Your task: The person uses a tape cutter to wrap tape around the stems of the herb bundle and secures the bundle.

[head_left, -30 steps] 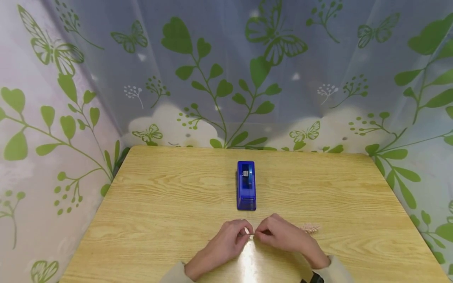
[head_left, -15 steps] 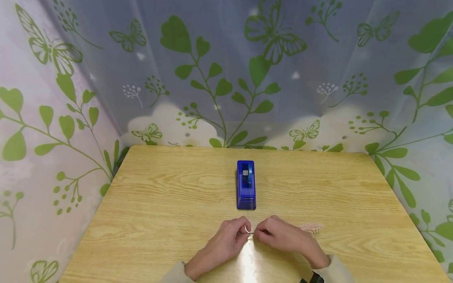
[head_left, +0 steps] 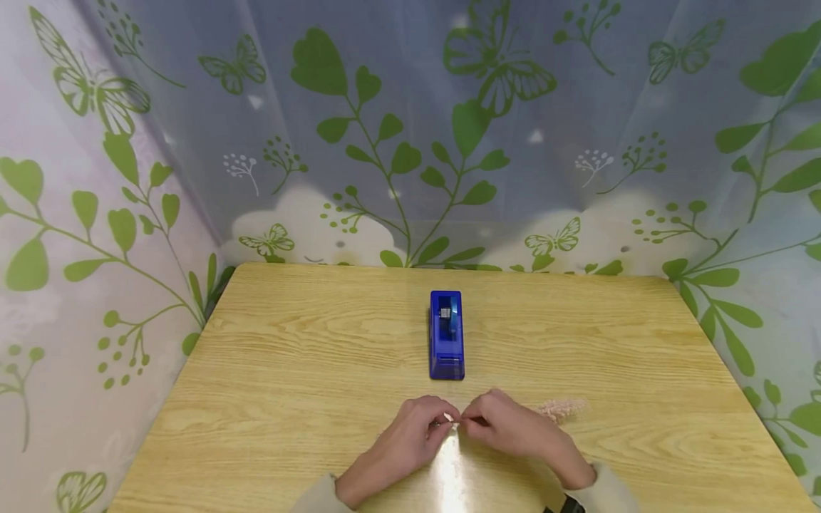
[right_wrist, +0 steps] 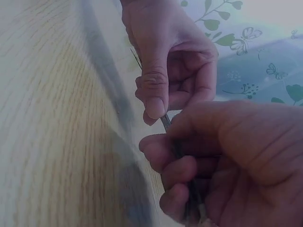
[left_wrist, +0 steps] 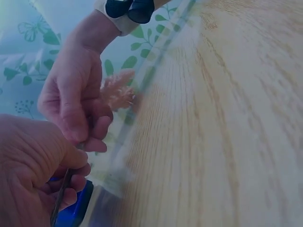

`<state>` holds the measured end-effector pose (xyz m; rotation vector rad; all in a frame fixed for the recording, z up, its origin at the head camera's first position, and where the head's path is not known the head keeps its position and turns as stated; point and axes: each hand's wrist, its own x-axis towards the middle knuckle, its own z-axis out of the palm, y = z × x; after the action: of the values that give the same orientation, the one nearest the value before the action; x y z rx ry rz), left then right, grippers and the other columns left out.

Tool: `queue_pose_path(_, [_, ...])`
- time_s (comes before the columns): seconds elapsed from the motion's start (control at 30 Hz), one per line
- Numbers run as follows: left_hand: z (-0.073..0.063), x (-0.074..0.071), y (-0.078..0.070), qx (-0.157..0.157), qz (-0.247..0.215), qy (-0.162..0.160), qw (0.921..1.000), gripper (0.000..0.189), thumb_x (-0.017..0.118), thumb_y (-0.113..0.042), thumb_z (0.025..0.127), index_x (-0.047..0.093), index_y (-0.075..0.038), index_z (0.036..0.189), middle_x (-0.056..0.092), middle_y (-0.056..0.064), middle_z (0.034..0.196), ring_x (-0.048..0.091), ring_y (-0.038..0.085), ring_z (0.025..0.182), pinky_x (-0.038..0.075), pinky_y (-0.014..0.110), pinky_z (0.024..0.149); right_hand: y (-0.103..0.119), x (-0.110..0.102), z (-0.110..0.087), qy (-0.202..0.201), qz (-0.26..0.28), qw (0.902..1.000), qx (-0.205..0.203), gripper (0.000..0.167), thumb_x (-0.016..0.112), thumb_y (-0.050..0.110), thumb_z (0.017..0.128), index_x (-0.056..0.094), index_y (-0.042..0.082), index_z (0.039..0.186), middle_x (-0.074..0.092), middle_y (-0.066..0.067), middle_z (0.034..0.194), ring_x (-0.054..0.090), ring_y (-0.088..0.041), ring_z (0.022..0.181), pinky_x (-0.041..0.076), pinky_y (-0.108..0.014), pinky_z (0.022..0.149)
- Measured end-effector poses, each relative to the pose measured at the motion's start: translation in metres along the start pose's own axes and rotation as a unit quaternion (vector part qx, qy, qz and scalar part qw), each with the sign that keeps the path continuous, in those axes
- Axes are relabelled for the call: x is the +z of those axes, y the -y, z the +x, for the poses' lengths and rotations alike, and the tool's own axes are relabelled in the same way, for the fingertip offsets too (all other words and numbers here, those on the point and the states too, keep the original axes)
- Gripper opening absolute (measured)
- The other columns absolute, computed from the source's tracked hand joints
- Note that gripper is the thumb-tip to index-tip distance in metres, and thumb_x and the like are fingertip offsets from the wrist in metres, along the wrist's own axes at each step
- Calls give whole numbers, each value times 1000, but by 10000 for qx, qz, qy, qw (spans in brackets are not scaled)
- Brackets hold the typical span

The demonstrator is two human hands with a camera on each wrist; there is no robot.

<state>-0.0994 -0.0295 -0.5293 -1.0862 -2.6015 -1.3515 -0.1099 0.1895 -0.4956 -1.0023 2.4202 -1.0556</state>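
Both hands meet over the table, fingertip to fingertip, on a thin dark flower stem [right_wrist: 165,122]. The left hand [head_left: 410,433] pinches it between thumb and fingers, and the stem runs back under that palm in the left wrist view. The right hand [head_left: 509,425] has its fingers curled round the other part, its thumb close to the left thumb. Past the right hand sticks out the stem's fluffy pink plume [head_left: 563,409], seen behind that hand in the left wrist view [left_wrist: 117,90]. A small whitish bit shows at the left fingertips in the head view.
A blue tape dispenser [head_left: 446,335] stands on the wooden table [head_left: 308,342] just beyond the hands. Curtains [head_left: 410,142] printed with leaves and butterflies enclose the back and sides. A dark watch [head_left: 571,504] is on the right wrist.
The left fingertips have lifted, then come down again close to the right ones. The pink plume has swung slightly away from the body. The tape dispenser stays where it was.
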Motion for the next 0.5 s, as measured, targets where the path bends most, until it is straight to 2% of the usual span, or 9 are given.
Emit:
queue_pose_path(0.13, [0, 0, 1, 51, 96, 9, 9999, 18, 69, 5, 94, 79, -8, 101, 76, 3, 95, 63, 2, 85, 49, 9, 72, 0, 0, -1, 101, 291, 9988, 387, 30, 54, 6, 105, 66, 6, 77, 37, 17, 63, 34, 4, 55, 31, -15, 52])
queue_pose_path(0.2, [-1, 0, 1, 69, 177, 27, 9998, 18, 70, 5, 94, 79, -8, 102, 76, 2, 96, 65, 3, 89, 50, 10, 76, 1, 0, -1, 136, 297, 9984, 453, 31, 53, 9, 107, 66, 5, 78, 39, 16, 65, 36, 3, 57, 33, -16, 53])
queue_pose_path(0.27, [-2, 0, 1, 65, 210, 56, 9997, 18, 70, 4, 94, 79, -9, 102, 76, 2, 95, 66, 4, 90, 50, 11, 77, 2, -1, -1, 142, 220, 9988, 417, 29, 55, 9, 107, 68, 7, 81, 46, 16, 68, 40, 3, 60, 39, -17, 57])
queue_pose_path(0.4, [-1, 0, 0, -49, 246, 93, 9996, 16, 70, 3, 94, 78, -8, 103, 74, 1, 95, 63, 2, 87, 49, 10, 75, 3, -3, -1, -7, -382, 9992, 107, 22, 61, 6, 103, 75, 10, 86, 65, 11, 78, 49, 4, 70, 48, -19, 65])
queue_pose_path(0.5, [-1, 1, -1, -130, 212, 41, 9997, 16, 71, 5, 92, 77, -6, 102, 73, 2, 95, 63, 1, 84, 49, 9, 72, 4, -2, 1, -205, -851, 9959, -242, 21, 66, -1, 97, 75, 11, 82, 65, 10, 74, 48, 5, 68, 48, -16, 62])
